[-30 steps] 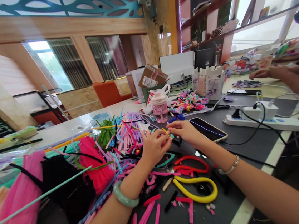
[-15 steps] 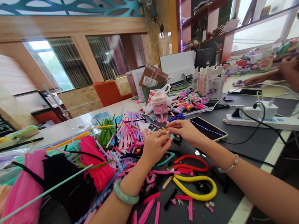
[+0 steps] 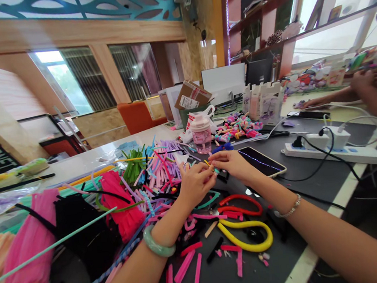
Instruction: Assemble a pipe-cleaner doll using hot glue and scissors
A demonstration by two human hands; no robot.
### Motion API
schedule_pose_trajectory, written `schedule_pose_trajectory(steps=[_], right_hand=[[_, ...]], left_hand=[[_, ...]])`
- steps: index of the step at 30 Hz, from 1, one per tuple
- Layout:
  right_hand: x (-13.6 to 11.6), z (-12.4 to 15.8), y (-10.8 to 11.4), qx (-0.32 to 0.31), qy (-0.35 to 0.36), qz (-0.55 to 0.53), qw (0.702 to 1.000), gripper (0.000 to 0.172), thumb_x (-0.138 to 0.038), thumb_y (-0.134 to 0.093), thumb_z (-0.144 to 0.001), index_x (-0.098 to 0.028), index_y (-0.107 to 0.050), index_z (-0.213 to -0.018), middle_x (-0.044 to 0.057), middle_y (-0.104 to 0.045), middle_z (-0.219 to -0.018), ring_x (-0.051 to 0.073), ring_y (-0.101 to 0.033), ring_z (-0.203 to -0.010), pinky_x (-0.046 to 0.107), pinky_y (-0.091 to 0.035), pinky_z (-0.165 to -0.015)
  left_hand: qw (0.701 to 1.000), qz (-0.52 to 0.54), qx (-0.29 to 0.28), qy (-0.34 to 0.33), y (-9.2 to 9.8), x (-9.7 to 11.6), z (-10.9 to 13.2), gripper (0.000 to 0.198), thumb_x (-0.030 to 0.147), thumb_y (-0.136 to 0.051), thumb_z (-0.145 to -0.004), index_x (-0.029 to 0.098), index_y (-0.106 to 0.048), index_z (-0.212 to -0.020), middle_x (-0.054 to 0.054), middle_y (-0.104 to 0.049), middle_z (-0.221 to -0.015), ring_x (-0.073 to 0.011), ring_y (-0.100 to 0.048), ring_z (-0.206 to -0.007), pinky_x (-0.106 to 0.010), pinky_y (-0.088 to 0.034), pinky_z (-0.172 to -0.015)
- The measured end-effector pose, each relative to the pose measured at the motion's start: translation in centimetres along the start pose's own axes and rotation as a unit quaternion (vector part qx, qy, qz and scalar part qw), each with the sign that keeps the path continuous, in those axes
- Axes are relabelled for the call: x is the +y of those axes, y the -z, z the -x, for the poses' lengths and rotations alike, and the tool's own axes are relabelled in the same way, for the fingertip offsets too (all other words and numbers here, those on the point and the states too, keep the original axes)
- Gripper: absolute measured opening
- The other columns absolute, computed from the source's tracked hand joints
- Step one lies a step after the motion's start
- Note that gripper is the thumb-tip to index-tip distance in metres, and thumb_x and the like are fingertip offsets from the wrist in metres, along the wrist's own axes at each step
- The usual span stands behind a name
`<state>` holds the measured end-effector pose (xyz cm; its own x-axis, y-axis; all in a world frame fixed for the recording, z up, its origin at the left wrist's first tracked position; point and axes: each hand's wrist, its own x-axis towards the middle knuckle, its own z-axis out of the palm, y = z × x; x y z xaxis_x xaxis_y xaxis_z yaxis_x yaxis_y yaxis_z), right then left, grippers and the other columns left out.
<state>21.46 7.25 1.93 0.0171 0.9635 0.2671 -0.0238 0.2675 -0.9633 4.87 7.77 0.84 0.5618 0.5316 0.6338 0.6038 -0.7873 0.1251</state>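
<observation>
Left hand (image 3: 196, 183) and right hand (image 3: 233, 163) pinching a small pipe-cleaner piece (image 3: 212, 168) above scattered chenille stems (image 3: 160, 172)

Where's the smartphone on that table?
In the head view, the smartphone lies on the dark tabletop just beyond the person's right hand, to the left of the white power strip.

At the far right, a co-worker's raised hand (image 3: 361, 80) had lifted off the tabletop and come nearer, while the other hand (image 3: 315, 102) had slid left, to just beside a small heap of purple scraps (image 3: 299, 104).
</observation>
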Motion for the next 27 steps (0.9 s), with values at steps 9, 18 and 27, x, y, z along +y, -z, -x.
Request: schedule_pose_trajectory(steps=[9,18,27], right_hand=[[0.44,-0.44,0.11,0.017,-0.027,0.031,0.999,0.016,-0.023,-0.060,-0.070,-0.016,-0.071,-0.080,0.002,-0.068,-0.071,0.012,-0.059,-0.063,0.026,-0.047,-0.067],[0.26,-0.03,-0.43,0.003,-0.038,0.052,0.998,0.021,-0.033,-0.070,-0.061,-0.015,-0.067,-0.069,-0.002,-0.061,-0.057,0.010,-0.048,-0.052,0.023,-0.036,-0.051],[0.46,-0.03,-0.43,0.014,-0.034,0.070,0.997,0.027,-0.039,-0.068,-0.059,-0.016,-0.057,-0.068,-0.004,-0.055,-0.053,0.008,-0.044,-0.048,0.023,-0.031,-0.047]], left_hand=[[0.996,0.059,0.034,0.056,0.24,-0.39,-0.19,0.022,0.034,-0.050,-0.089,0.025,-0.070,-0.087,-0.001,-0.067,-0.093,-0.0178,-0.062,-0.088,-0.056,-0.016,-0.105],[0.990,0.052,0.058,0.118,0.33,-0.51,-0.31,0.018,0.037,-0.058,-0.084,0.026,-0.073,-0.084,-0.008,-0.062,-0.114,-0.0219,-0.060,-0.097,-0.064,-0.009,-0.106],[0.987,0.058,-0.034,0.146,0.82,-0.07,-0.65,0.026,0.037,-0.049,-0.088,0.022,-0.067,-0.076,-0.001,-0.073,-0.080,-0.0220,-0.065,-0.085,-0.068,-0.004,-0.107]])
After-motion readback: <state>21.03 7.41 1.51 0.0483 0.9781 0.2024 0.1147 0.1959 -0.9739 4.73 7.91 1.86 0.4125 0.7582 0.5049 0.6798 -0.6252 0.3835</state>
